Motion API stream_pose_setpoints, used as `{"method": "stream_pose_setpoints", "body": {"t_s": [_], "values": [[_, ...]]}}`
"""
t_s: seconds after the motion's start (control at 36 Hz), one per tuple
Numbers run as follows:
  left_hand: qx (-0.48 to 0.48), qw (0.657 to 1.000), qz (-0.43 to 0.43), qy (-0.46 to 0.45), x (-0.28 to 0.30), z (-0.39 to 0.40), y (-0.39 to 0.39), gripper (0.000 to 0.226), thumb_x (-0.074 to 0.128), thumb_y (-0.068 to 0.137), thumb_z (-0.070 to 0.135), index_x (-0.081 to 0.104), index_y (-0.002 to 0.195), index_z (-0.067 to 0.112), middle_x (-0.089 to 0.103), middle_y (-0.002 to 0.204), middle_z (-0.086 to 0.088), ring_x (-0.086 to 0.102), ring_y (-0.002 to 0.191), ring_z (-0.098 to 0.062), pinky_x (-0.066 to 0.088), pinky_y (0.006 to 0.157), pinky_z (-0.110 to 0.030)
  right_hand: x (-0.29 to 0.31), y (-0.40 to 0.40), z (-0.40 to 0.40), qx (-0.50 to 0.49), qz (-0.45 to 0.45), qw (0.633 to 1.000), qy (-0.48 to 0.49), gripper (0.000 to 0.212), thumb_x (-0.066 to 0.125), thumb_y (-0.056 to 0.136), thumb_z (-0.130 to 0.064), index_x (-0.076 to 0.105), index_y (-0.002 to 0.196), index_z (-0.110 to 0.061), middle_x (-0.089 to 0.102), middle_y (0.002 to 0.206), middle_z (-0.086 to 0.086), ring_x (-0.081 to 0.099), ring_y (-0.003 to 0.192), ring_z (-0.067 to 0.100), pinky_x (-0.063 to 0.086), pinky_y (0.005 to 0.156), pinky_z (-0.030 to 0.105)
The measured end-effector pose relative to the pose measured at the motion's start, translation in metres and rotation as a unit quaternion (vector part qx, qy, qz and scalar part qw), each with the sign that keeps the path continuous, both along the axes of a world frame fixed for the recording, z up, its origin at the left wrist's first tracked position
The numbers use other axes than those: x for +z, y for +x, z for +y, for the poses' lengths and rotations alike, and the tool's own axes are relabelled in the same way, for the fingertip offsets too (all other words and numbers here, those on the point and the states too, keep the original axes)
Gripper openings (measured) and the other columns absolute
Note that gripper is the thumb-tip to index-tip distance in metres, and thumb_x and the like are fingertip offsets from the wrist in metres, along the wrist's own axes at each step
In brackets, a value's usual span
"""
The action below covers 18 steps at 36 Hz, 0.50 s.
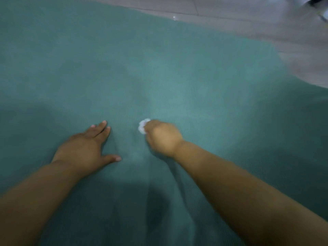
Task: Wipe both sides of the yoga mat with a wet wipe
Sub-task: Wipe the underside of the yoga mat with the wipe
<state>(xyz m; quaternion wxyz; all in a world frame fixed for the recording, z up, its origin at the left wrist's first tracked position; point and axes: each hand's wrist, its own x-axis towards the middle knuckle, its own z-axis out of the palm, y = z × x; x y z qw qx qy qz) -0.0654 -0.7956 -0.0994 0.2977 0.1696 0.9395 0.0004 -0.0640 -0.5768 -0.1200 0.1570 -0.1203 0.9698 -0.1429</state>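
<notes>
A teal green yoga mat (142,68) lies flat and fills most of the view. My left hand (87,148) rests on it palm down, fingers straight and thumb spread to the right. Just to its right, my right hand (162,136) is curled into a fist round a crumpled white wet wipe (142,126), which sticks out at the fingertips and touches the mat. The right hand is motion-blurred. Most of the wipe is hidden inside the fist.
Grey wood-look floor (266,23) shows beyond the mat's far edge at the upper right. A blurred white and dark object (319,6) sits at the top right corner. A small shiny speck (174,17) lies on the floor near the mat's edge.
</notes>
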Motion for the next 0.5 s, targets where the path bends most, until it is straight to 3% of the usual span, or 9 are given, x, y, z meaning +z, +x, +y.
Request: {"method": "stream_pose_setpoints", "body": {"t_s": [0.08,0.14,0.19,0.25,0.28,0.33,0.42,0.5], "values": [[0.017,1.000,0.002,-0.013,-0.006,-0.007,0.004,0.100,0.033,0.076,0.080,-0.008,0.150,0.028,-0.019,0.156,0.009,-0.006,0.146,-0.018,0.005,0.119,-0.032,-0.001,-0.006,0.072,-0.175,0.019,0.982,0.068,0.030,0.042,0.093,-0.013,0.058,0.119,-0.010,0.057,0.127,0.011,0.053,0.118,0.025,0.039,0.096,0.028],[0.025,1.000,0.007,-0.013,-0.011,-0.005,0.008,0.099,0.031,0.077,0.080,-0.012,0.150,0.029,-0.022,0.156,0.009,-0.009,0.146,-0.021,0.004,0.118,-0.033,-0.002,-0.005,0.116,-0.325,0.025,0.938,0.120,0.027,0.039,0.093,-0.012,0.059,0.108,-0.006,0.061,0.116,0.016,0.058,0.108,0.031,0.044,0.088,0.031],[0.032,0.999,0.014,-0.005,-0.014,-0.003,0.009,0.098,0.032,0.078,0.078,-0.012,0.149,0.029,-0.022,0.156,0.008,-0.010,0.146,-0.022,0.004,0.118,-0.035,-0.001,0.001,0.133,-0.453,0.010,0.885,0.104,0.027,0.038,0.094,-0.015,0.060,0.106,-0.003,0.062,0.113,0.018,0.058,0.105,0.034,0.045,0.085,0.032],[0.038,0.999,0.014,0.002,-0.015,-0.003,0.009,0.098,0.032,0.078,0.078,-0.013,0.149,0.029,-0.022,0.155,0.009,-0.011,0.146,-0.023,0.004,0.119,-0.035,-0.006,0.003,0.117,-0.503,0.000,0.860,0.083,0.024,0.039,0.094,-0.013,0.058,0.105,-0.002,0.062,0.112,0.019,0.058,0.104,0.034,0.045,0.084,0.033],[0.041,0.999,0.013,0.005,-0.016,-0.004,0.009,0.098,0.032,0.078,0.078,-0.013,0.149,0.029,-0.023,0.155,0.009,-0.012,0.146,-0.023,0.004,0.119,-0.035,-0.009,0.002,0.099,-0.496,0.005,0.865,0.077,0.024,0.039,0.095,-0.014,0.057,0.106,-0.003,0.062,0.112,0.018,0.058,0.106,0.033,0.044,0.085,0.033],[0.043,0.999,0.012,0.008,-0.017,-0.004,0.009,0.098,0.033,0.077,0.078,-0.013,0.149,0.029,-0.023,0.155,0.009,-0.012,0.146,-0.023,0.004,0.119,-0.036,-0.014,0.001,0.047,-0.407,0.020,0.912,0.035,0.025,0.037,0.096,-0.015,0.057,0.109,-0.005,0.061,0.114,0.015,0.057,0.109,0.030,0.042,0.088,0.031],[0.049,0.998,0.011,0.021,-0.016,-0.002,0.011,0.098,0.037,0.079,0.076,-0.011,0.150,0.028,-0.021,0.156,0.008,-0.011,0.146,-0.023,0.004,0.119,-0.035,-0.010,0.018,-0.034,-0.149,-0.014,0.988,-0.032,0.026,0.044,0.090,-0.012,0.060,0.111,-0.010,0.061,0.116,0.011,0.057,0.108,0.028,0.044,0.088,0.031],[0.048,0.998,0.003,0.030,-0.013,-0.004,0.013,0.098,0.042,0.080,0.073,-0.009,0.151,0.027,-0.021,0.156,0.007,-0.011,0.146,-0.023,0.002,0.119,-0.034,-0.002,0.045,-0.056,0.029,0.002,0.999,-0.037,0.030,0.048,0.088,-0.015,0.061,0.114,-0.012,0.062,0.119,0.012,0.062,0.104,0.028,0.049,0.082,0.034]]}}
